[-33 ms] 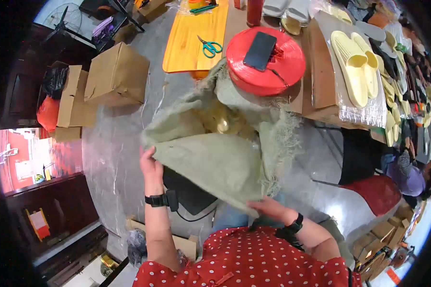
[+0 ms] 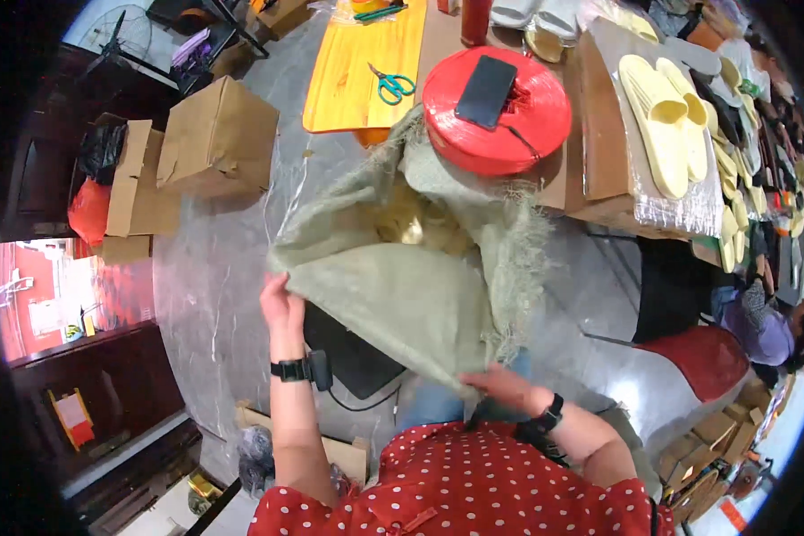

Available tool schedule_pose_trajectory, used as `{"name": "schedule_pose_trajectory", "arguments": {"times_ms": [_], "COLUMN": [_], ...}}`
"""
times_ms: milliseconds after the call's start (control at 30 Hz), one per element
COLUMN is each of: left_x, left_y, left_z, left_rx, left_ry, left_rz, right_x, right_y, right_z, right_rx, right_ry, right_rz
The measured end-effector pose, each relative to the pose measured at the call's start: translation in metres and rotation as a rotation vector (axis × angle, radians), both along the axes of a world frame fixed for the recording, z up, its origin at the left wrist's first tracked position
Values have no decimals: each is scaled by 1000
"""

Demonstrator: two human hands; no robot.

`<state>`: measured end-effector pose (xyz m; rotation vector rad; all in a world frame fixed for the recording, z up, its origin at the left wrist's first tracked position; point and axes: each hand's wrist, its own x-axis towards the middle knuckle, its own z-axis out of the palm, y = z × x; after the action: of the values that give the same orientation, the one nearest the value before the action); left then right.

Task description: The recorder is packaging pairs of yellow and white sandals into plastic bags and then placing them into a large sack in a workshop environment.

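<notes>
A pale green woven sack [image 2: 384,290] spreads in front of me with its mouth gaping toward the far side. Its right edge is frayed into loose threads. Inside the mouth lie yellowish, shiny things [image 2: 411,230], partly wrapped in clear plastic; their kind is hard to make out. My left hand [image 2: 283,305] is closed on the sack's left corner, thumb on top. At the near right corner, my right hand [image 2: 500,384] pinches the sack's edge, slightly blurred, its fingertips partly hidden by the cloth.
Beyond the sack sits a large red roll of plastic twine [image 2: 447,138] with a black phone [image 2: 486,92] on it. Teal-handled scissors [image 2: 391,85] lie on a yellow wooden board [image 2: 353,71]. Yellow slippers [image 2: 657,125] top a carton at right. A cardboard box [image 2: 219,134] stands left.
Both hands keep their hold on the sack. The cloth has shifted slightly, and the yellowish contents show a little differently in the mouth.
</notes>
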<state>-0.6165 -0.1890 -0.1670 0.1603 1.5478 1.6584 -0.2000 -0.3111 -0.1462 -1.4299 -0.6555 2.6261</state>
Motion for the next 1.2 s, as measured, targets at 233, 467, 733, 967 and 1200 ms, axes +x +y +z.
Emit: {"name": "schedule_pose_trajectory", "arguments": {"times_ms": [233,467,733,967,1200], "left_x": [-39,-41,-25,-53,-79], "left_y": [17,40,-20,7,59], "left_z": [-30,-44,-173,-157,-105], "left_rx": [-308,158,-248,-264,-24], "left_ry": [-388,-312,-77,58,-311], "left_rz": [-324,-72,-156,-256,-32], "right_x": [-37,-64,-58,-45,-24], "right_y": [-41,-41,-102,-58,-47], "right_z": [-53,-71,-207,-165,-118], "right_rx": [-253,-499,-269,335,51], "right_ry": [271,124,-147,-58,163], "right_rz": [79,44,-73,-9,65]}}
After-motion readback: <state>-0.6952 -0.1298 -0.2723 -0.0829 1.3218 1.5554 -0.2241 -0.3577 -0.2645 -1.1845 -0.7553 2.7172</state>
